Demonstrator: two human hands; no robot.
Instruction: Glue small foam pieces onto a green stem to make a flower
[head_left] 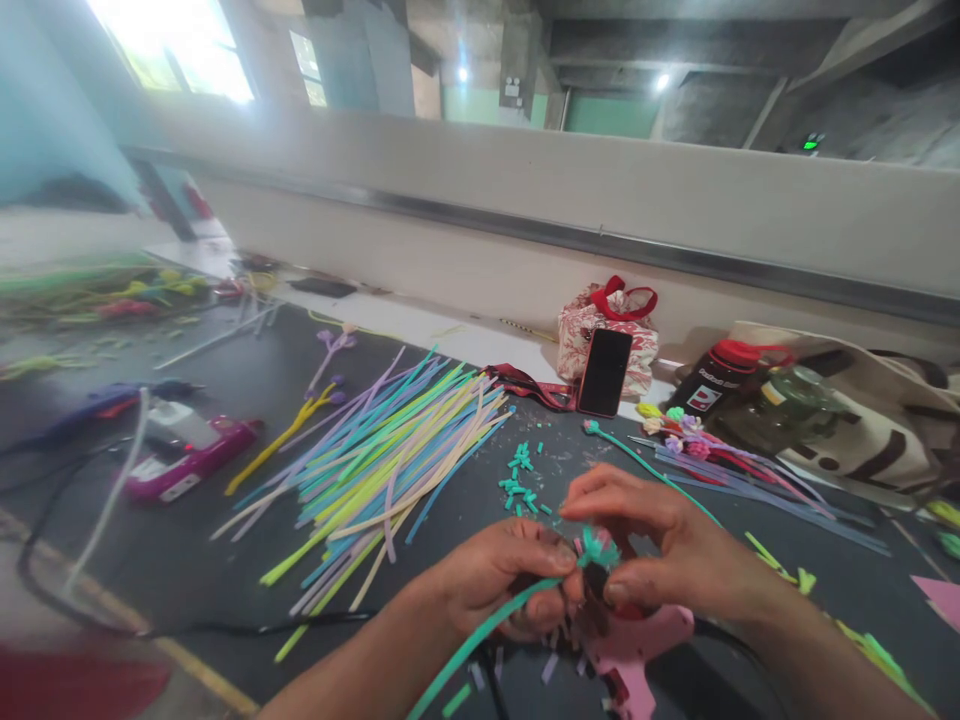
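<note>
My left hand (517,575) is closed, with thumb and fingers pinching a thin teal stem (487,625) just below its head. That flower-like head (598,545), teal with some pink, sits between my two hands. My right hand (667,545) curves around the far side of the head, its thumb apart from its raised fingers. Under the hands lies a pink glue gun (637,650), its dark front end partly hidden by my fingers. Small teal cut pieces (523,480) are scattered on the dark table (442,540) beyond my left hand.
Many long pastel sticks (390,460) lie left of centre. A yellow branched stem (289,440) and a purple power strip (191,460) are farther left. A phone (604,372) leans on a patterned bag (577,320). Finished-looking flowers (690,435) and a black bottle (712,378) stand right.
</note>
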